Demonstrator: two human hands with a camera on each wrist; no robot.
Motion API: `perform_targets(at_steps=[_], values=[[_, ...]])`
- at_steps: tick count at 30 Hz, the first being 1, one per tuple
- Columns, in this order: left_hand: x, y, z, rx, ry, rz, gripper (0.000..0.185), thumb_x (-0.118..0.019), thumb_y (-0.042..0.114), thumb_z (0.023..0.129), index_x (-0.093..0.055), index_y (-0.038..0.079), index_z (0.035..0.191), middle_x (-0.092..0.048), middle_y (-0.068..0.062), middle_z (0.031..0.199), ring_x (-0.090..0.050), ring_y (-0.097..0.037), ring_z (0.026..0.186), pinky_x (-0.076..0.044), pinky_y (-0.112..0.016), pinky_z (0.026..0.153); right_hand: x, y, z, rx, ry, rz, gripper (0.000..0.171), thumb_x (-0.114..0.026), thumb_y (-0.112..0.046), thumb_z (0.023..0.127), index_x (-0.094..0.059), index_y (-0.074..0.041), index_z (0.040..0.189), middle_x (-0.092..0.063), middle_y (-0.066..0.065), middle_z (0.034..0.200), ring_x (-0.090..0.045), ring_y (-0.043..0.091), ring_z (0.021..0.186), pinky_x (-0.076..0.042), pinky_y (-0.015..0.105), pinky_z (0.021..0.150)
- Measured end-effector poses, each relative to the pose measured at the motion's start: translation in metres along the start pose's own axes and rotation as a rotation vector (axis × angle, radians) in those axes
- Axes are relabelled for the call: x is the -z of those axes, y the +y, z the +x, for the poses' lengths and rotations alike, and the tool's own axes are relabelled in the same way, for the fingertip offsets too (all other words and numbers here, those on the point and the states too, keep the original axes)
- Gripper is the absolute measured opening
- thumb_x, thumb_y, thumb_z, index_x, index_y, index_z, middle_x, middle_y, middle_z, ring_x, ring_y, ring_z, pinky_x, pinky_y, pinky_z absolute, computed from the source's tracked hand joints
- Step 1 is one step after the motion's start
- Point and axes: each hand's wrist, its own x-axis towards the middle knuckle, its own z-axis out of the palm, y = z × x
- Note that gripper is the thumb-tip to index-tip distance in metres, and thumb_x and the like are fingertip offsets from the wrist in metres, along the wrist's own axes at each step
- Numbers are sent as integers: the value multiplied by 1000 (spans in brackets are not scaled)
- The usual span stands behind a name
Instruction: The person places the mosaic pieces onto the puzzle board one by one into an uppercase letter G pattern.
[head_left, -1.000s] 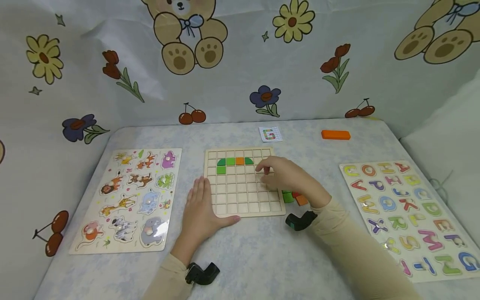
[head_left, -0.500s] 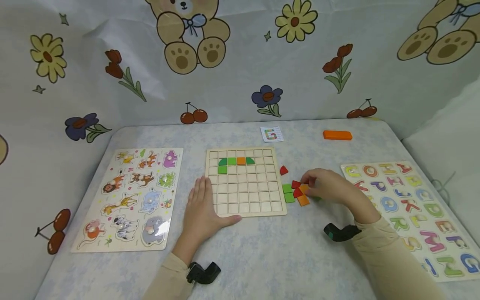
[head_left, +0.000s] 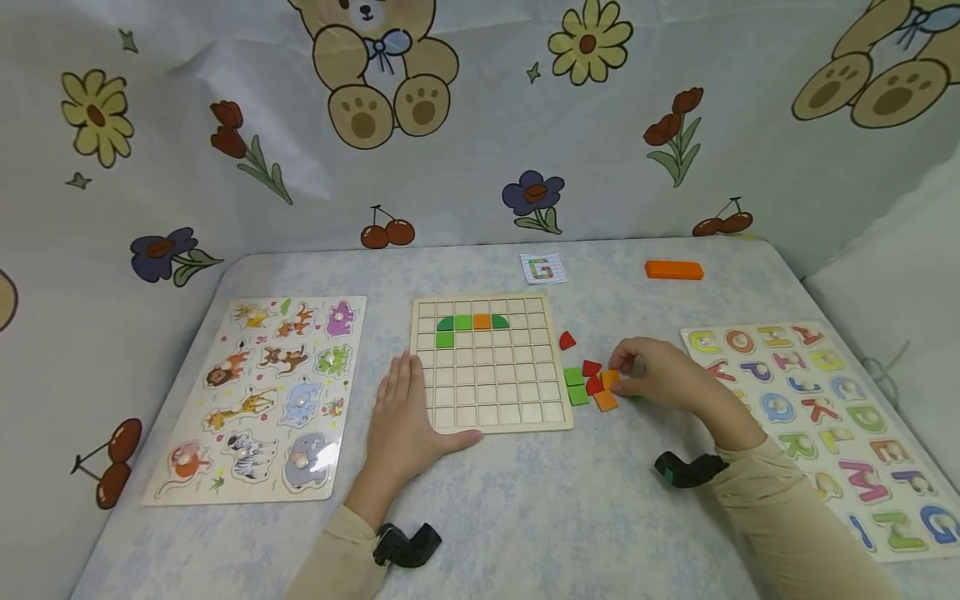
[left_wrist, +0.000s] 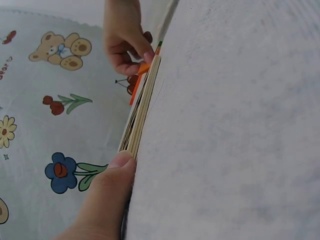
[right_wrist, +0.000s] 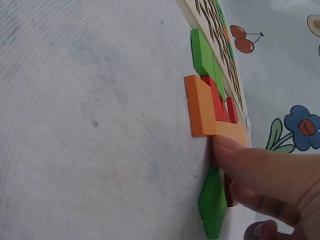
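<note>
The square wooden grid board [head_left: 495, 392] lies mid-table, with green and orange tiles in its upper left cells. My left hand [head_left: 402, 408] lies flat with straight fingers along the board's left edge, its thumb at the near edge. Right of the board, my right hand [head_left: 652, 375] pinches an orange square tile [head_left: 610, 378] between thumb and fingers, among loose pieces. Another orange tile [right_wrist: 200, 107] stands out beside it in the right wrist view, with red pieces [head_left: 592, 368] and light green squares [head_left: 575, 385] close by. A darker green piece [right_wrist: 213, 205] sits under the hand.
A small card [head_left: 543, 268] showing a coloured G lies behind the board. An orange bar [head_left: 674, 270] is at the back right. An animal peg puzzle [head_left: 341, 417] lies left, a letter puzzle [head_left: 832, 433] right. One red piece [head_left: 567, 340] sits alone beside the board.
My right hand has moved from above the board rightward to the loose pieces, where it now holds an orange tile. The left hand stays in place at the board.
</note>
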Motion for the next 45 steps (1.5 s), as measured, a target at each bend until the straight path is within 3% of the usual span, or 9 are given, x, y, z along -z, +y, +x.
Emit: perform_targets(at_steps=[5,12,17,27,34,45], values=[[0,0,1,0,-9,-2,150,-69,88,56,-7,-1,158,-4,-17,167,0,-29,156,-7,-48,127,0,4,1,-29,14,71,23,-83,-25,81,-63,-16,89,-60,0,87,-47,17,69,-40,25,59],[0,-1,1,5,-16,5,149,-69,88,56,-7,-1,158,-4,-17,167,1,-29,156,-6,-47,127,-1,-2,12,28,57,171,19,-78,-23,86,-61,-18,94,-60,1,89,-50,20,72,-42,24,57],[0,-1,1,6,-15,8,149,-68,89,56,-7,-1,158,-4,-17,167,1,-29,156,-7,-47,127,-12,-27,32,80,87,208,16,-75,-24,89,-63,-19,98,-63,0,92,-51,21,70,-43,24,56],[1,-1,1,14,-25,32,149,-68,89,56,-6,-1,158,-3,-17,167,1,-29,156,-8,-47,127,-47,-89,77,154,63,302,16,-75,-24,90,-63,-17,98,-65,0,91,-52,20,71,-45,29,63],[2,0,0,5,-25,30,148,-68,89,57,-7,-2,158,-5,-18,167,0,-30,156,-7,-47,127,-69,-123,100,209,48,294,16,-76,-24,88,-63,-17,96,-65,-2,88,-56,15,80,-46,28,70],[2,0,0,-8,-12,29,147,-67,88,58,-8,-2,158,-6,-18,167,0,-30,156,-8,-48,127,-84,-154,116,239,36,239,13,-77,-21,88,-65,-16,92,-62,-3,80,-54,12,72,-45,24,69]])
